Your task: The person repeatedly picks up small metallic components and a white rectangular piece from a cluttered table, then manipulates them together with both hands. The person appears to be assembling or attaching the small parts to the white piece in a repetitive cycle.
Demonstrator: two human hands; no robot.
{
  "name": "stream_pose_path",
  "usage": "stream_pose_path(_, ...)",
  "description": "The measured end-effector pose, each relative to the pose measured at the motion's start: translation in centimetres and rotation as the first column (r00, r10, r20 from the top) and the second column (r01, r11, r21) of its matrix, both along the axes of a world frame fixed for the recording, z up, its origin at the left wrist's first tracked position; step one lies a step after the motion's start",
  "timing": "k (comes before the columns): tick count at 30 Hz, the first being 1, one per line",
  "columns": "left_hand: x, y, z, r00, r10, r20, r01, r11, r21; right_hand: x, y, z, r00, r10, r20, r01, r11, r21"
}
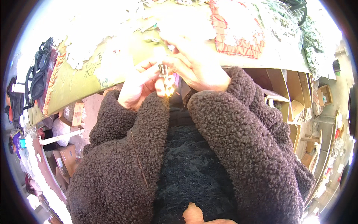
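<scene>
My left hand is closed, its thumb and fingers pinching a small silver and gold metal piece near the front edge of the table. Shiny gold-coloured links hang below that piece, beside the left fingertips. From the other side my right hand reaches in, its thumb against the top of the piece and its forefinger bent above. Strong glare washes out the right fingertips, so the exact grip is hard to make out. Both forearms wear brown fleecy sleeves.
Small bright pieces lie scattered over the yellowish table. A red-orange mesh bag with pale contents sits at the far right, near clear plastic bags of greenish items. Dark straps lie at the left. Cardboard boxes stand below.
</scene>
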State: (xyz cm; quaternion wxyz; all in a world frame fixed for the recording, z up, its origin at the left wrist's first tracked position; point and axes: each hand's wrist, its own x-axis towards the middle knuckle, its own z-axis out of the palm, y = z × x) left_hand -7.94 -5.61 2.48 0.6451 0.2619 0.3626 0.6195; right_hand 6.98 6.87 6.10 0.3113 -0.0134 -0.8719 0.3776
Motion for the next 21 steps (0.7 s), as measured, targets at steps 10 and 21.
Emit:
stream_pose_path(10, 0.4, 0.0, 0.3, 0.992, -0.096, -0.085, 0.093, 0.995, -0.036, 1.4, -0.6, -0.7, 0.983, -0.174, -0.063, 0.185, 0.945, 0.27)
stream_pose_path(21, 1.4, 1.1, -1.6, 0.992, 0.054, 0.113, -0.06, 0.996, 0.058, 0.8, -1.8, -3.9, 0.982, -0.176, 0.062, 0.186, 0.907, -0.379)
